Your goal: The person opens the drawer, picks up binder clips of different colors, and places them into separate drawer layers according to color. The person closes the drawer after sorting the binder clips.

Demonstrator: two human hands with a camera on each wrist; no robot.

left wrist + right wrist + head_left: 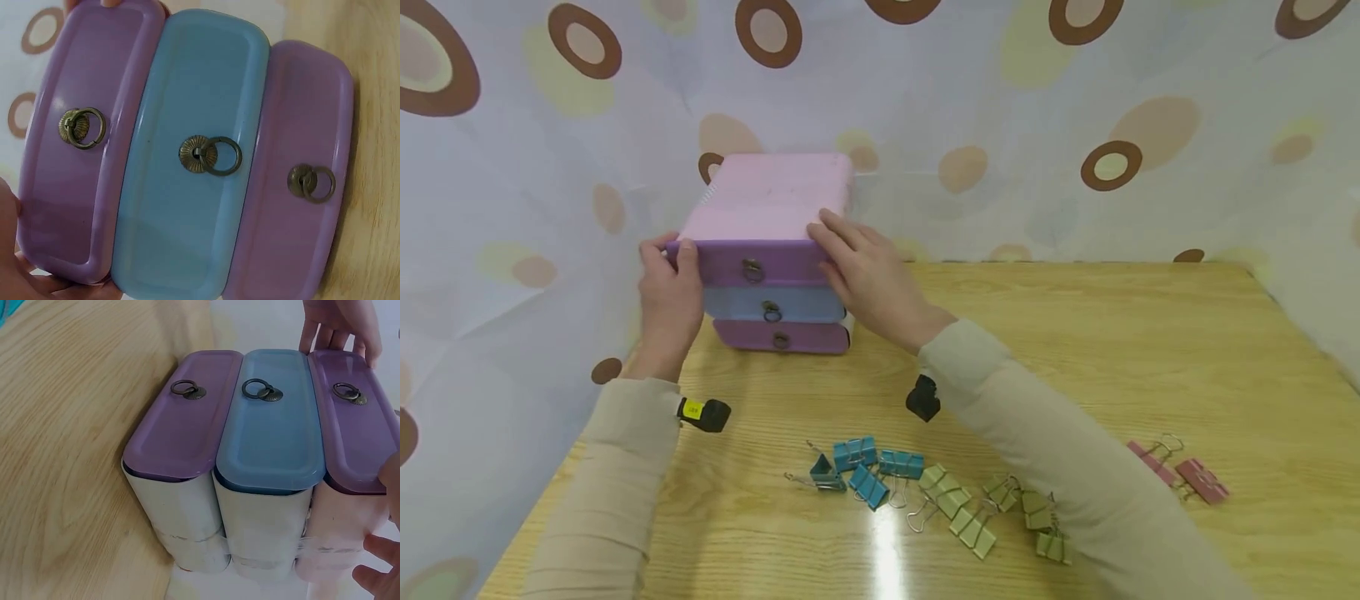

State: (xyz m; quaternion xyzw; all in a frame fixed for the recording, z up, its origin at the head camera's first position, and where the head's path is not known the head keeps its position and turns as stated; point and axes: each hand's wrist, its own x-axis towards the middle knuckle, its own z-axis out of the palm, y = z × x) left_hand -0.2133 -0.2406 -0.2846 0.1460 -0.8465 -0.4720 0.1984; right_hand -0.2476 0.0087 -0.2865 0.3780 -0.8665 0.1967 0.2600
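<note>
A small drawer unit [775, 192] has a pale pink top and three stacked drawers. The top drawer [722, 265] has a purple front, the middle drawer [737, 304] a blue one and the bottom drawer [741, 335] a purple one. Each front carries a bronze ring pull. My left hand [670, 300] pinches the left end of the top drawer's front, thumb on its face and fingers behind the edge. My right hand [880, 279] rests with fairly straight fingers on the unit's upper right corner. The drawers' contents are hidden.
Several blue binder clips [854, 454] lie on the wooden table [1075, 333] in front of the unit. Beside them are several yellow-green binder clips [973, 532], near my right sleeve. Pink binder clips [1204, 481] lie further right. A patterned cloth [925, 100] hangs behind.
</note>
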